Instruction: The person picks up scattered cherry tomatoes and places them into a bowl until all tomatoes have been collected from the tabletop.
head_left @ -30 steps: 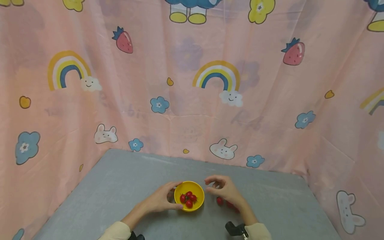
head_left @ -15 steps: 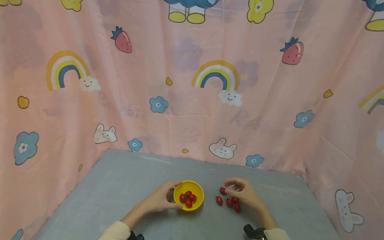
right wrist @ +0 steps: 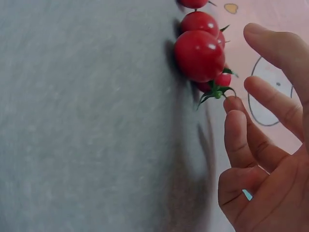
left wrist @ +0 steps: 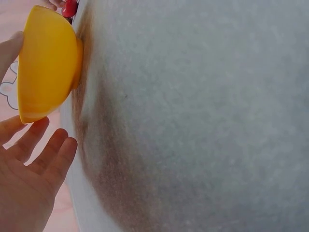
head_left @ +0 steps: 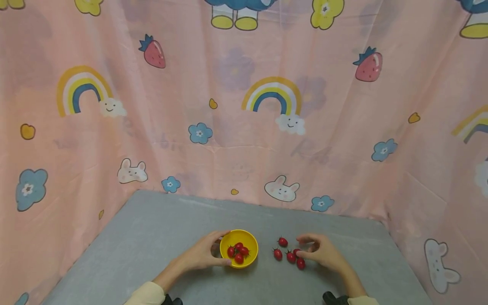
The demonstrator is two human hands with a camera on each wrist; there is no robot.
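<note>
Bowl (head_left: 249, 240) pinched at its rim (head_left: 239, 230) by left hand (head_left: 201, 253), right hand (head_left: 324, 254) wide beside tomatoes (head_left: 291, 256), tabletop (head_left: 265, 271) between.

Upright yellow bowl (head_left: 249, 239), left hand (head_left: 203, 253) gripping its sides — four glossy red tomatoes (head_left: 239, 258) bunched inside! Off to its right, five loose tomatoes (head_left: 291, 256), green stalks on some, three huddled, two just apart — right hand (head_left: 323, 253) beside them, thumb and fingers parted.
</note>
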